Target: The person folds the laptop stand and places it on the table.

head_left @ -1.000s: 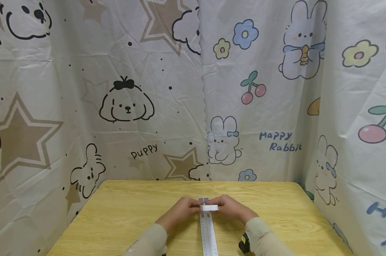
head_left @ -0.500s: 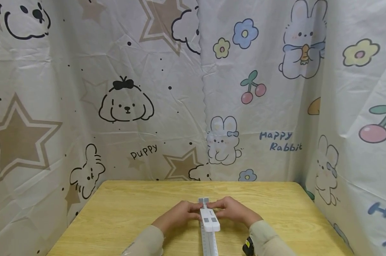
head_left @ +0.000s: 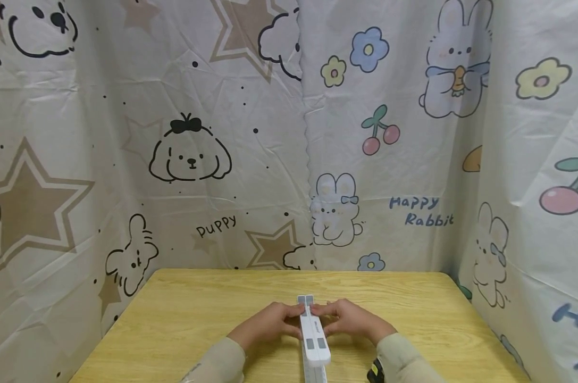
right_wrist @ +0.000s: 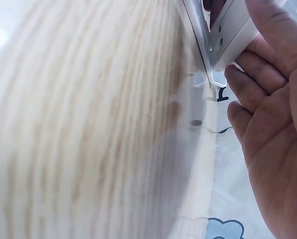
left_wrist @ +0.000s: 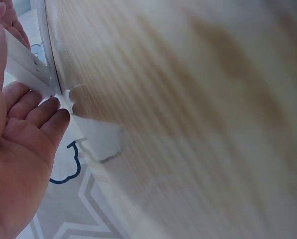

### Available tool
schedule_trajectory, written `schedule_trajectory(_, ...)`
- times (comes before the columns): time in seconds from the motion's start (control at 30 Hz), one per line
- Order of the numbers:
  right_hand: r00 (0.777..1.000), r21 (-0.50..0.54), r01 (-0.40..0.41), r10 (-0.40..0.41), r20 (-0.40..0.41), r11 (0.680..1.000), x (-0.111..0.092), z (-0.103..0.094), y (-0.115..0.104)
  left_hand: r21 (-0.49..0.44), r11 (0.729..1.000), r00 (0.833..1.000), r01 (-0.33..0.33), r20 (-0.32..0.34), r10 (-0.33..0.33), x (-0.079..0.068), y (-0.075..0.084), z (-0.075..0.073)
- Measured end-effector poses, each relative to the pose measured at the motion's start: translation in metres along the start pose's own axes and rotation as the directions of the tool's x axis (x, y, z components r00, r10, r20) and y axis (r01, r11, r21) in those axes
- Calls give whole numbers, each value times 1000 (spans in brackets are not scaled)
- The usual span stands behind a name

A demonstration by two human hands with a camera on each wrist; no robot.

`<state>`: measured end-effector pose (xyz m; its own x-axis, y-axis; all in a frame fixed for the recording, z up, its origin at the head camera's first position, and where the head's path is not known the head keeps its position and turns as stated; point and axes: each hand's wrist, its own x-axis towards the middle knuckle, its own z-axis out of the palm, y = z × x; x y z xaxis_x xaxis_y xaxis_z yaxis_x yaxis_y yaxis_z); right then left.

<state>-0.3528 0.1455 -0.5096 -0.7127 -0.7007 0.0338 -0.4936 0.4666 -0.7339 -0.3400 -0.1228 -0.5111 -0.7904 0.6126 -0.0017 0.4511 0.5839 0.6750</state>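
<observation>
A white folding laptop stand (head_left: 312, 332) with grey pads lies lengthwise on the table, its hinged upper arm lowered over the ruler-marked lower bar (head_left: 312, 374). My left hand (head_left: 273, 321) holds its left side near the far end, thumb above and fingers lower down. From the right, my right hand (head_left: 354, 321) holds the same part in a like way. In the left wrist view the stand's white arm (left_wrist: 25, 63) runs between thumb and fingers. The right wrist view has its white side (right_wrist: 234, 36) against the right fingers.
The wood-grain table (head_left: 198, 314) surrounds the stand. A black and yellow object (head_left: 376, 371), partly hidden, sits beside the right sleeve (head_left: 403, 359). Cartoon-printed curtains (head_left: 250, 186) enclose the table at the back and both sides.
The stand's upper arm has swung down toward me, from nearly end-on to almost flat along the lower bar. Both hands have shifted slightly toward me.
</observation>
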Motion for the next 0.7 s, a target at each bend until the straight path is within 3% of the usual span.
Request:
schedule_trajectory(0.17,1000,-45,16,-15,16,999,-3,5,-3,61,998,1000,-2,6,2,-1,1,3)
schedule_trajectory(0.4,999,-194,30,-33,-14,981,-5,14,-4,119,993,999,27,-21,-24,-2,6,10)
schedule_trajectory(0.57,998,-330,40,-51,-25,943,-5,20,-6,295,954,998,53,-42,-43,-2,11,15)
schedule_trajectory(0.7,998,-385,37,-50,-25,922,-6,22,-9,354,934,998,56,-53,-40,-2,12,18)
